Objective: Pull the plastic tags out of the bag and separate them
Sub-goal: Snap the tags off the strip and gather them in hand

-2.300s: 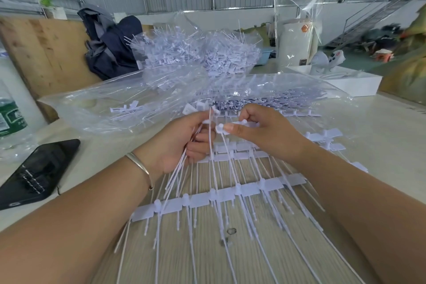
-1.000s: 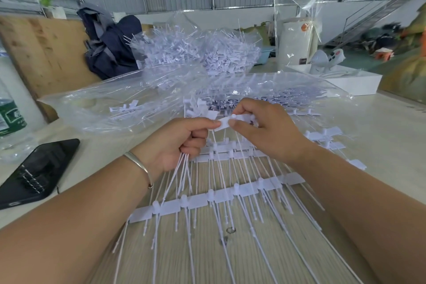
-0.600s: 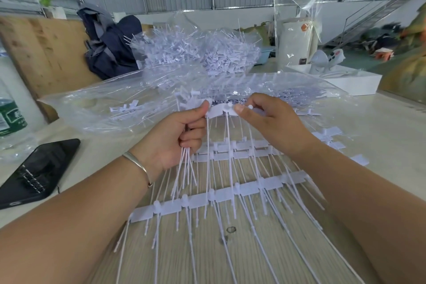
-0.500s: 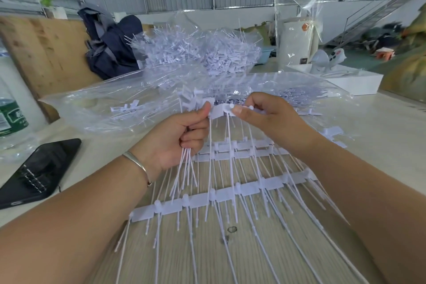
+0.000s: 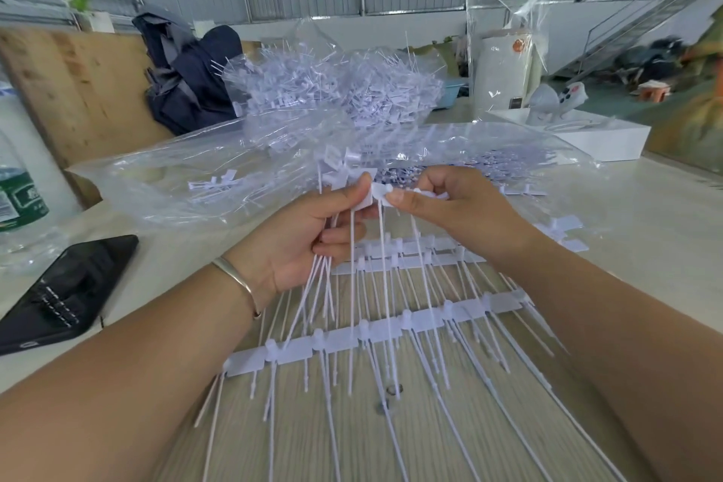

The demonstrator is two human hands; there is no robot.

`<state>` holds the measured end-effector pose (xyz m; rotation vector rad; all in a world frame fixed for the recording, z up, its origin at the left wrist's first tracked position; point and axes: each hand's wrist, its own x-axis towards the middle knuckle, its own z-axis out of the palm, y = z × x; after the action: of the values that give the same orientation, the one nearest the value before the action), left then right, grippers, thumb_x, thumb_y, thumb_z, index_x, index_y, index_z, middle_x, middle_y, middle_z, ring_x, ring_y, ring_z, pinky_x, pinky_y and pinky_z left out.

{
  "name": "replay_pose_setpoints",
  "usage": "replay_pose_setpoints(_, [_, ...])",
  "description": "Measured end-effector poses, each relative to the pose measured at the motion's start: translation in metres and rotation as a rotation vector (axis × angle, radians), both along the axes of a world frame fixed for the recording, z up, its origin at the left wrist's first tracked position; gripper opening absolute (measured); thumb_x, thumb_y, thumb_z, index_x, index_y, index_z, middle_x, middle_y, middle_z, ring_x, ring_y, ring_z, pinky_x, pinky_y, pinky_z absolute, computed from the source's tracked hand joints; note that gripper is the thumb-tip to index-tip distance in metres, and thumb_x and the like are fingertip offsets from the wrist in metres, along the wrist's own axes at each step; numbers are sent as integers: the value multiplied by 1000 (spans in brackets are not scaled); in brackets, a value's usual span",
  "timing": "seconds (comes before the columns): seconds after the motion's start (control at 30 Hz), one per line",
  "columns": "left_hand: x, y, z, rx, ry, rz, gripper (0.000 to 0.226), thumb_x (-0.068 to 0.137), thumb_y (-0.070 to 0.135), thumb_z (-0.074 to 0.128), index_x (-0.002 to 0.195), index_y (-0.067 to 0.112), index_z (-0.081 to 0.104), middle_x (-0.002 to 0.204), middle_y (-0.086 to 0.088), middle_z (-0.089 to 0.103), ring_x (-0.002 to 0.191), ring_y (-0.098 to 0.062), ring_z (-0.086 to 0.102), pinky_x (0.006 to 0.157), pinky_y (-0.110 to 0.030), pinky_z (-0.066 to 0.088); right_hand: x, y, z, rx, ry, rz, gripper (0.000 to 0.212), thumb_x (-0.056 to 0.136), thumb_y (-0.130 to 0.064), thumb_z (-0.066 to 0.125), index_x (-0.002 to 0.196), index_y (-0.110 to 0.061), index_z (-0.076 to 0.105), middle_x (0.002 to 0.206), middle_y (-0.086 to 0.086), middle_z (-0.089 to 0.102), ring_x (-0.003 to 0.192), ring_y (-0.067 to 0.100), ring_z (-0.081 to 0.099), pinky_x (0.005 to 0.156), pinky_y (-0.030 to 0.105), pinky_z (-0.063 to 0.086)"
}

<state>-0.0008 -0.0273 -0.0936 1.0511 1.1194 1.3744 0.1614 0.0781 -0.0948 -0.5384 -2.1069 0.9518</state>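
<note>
Since a moment ago my hands have drawn closer together and the strip between them has shortened, with the next flag now pinched right at the gap. My left hand [image 5: 313, 231] is closed around a bundle of separated tags [image 5: 324, 278], their thin tails hanging below my palm, while its thumb presses the flag of the next one. My right hand [image 5: 442, 207] pinches the joined strip [image 5: 385, 194] just beside that thumb, fingers curled over the remaining flags.

To do this break well, I judge that both pinches should sit touching the joint, so the twist snaps the thin link and does not bend the flag. A short rocking twist looks safer than a straight pull, since the tails hang among the strips [image 5: 375, 333] lying on the tabletop [image 5: 645, 246] and could snag. I should keep the bundle's tails aligned so the freed tag slides in beside them.

The clear bag [image 5: 187, 184] lies open just beyond my hands, with more tags inside it.
</note>
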Motion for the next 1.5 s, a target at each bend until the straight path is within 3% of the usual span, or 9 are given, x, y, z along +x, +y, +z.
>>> replay_pose_setpoints(0.3, [0, 3, 2, -79, 194, 133, 29, 73, 30, 68, 51, 25, 51, 45, 9, 28, 36, -5, 19, 36, -17, 11, 4, 2, 7, -82, 168, -15, 6, 74, -14, 79, 79, -16, 78, 81, -6, 74, 82, 4, 68, 77, 12, 50])
replay_pose_setpoints(0.37, [-2, 3, 4, -90, 260, 184, 30, 78, 22, 71, 53, 24, 56, 43, 9, 29, 35, -6, 21, 35, -15, 15, 4, 2, 7, -100, 151, -2, 8, 73, -10, 79, 77, -16, 79, 76, -2, 74, 77, 8, 68, 71, 13, 51])
replay_pose_setpoints(0.5, [2, 2, 4, -143, 485, 329, 10, 78, 20, 77, 82, 18, 68, 49, 5, 41, 43, -9, 34, 46, -21, 23, 3, 2, 4, -70, 22, -52, 14, 71, -11, 77, 68, -25, 78, 73, 6, 73, 77, 34, 65, 70, 42, 54])
replay_pose_setpoints(0.67, [7, 3, 5, -119, 598, 395, 15, 72, 11, 78, 85, 9, 73, 54, 1, 53, 40, -8, 39, 41, -16, 26, -1, 1, -3, 59, -98, -133, 4, 69, -23, 76, 71, -25, 78, 61, -26, 66, 61, -8, 58, 68, 15, 41])
replay_pose_setpoints(0.77, [7, 3, 4, -62, 631, 457, 9, 72, 6, 76, 77, 12, 71, 44, 10, 53, 35, -2, 43, 37, -11, 29, -1, -2, -2, 61, -101, -139, 3, 69, -24, 75, 70, -26, 77, 70, -21, 69, 69, -5, 61, 72, 17, 45])
replay_pose_setpoints(0.9, [1, 4, 0, -24, 932, 614, 9, 74, 10, 76, 78, 10, 68, 70, -4, 69, 59, -15, 60, 56, -25, 47, 4, 0, 3, 32, -66, -130, 10, 69, -20, 75, 63, -27, 75, 67, -20, 69, 75, -5, 64, 74, 15, 47])
replay_pose_setpoints(1.03, [-7, 3, 1, 11, 592, 557, 21, 70, 14, 84, 76, 23, 66, 55, 14, 61, 45, -2, 55, 42, -13, 39, 6, 4, 5, 48, 8, -152, 8, 73, -21, 75, 66, -19, 72, 64, -19, 63, 62, -5, 56, 64, 11, 42])
replay_pose_setpoints(1.3, [-2, 6, 1, -167, 181, 401, 14, 89, 19, 67, 80, 10, 61, 61, -1, 58, 37, -6, 48, 33, -14, 31, 2, 3, -1, 127, -48, -98, 37, 83, -43, 69, 75, -8, 60, 52, -15, 43, 49, -3, 42, 51, 8, 30])
replay_pose_setpoints(1.5, [-2, 6, 0, -137, 154, 193, 27, 95, 41, 51, 88, 15, 56, 50, 8, 28, 35, -4, 22, 35, -14, 17, -1, 2, -2, 219, -140, -72, 28, 82, -37, 71, 81, -10, 64, 54, -12, 44, 48, -2, 43, 48, 12, 31])
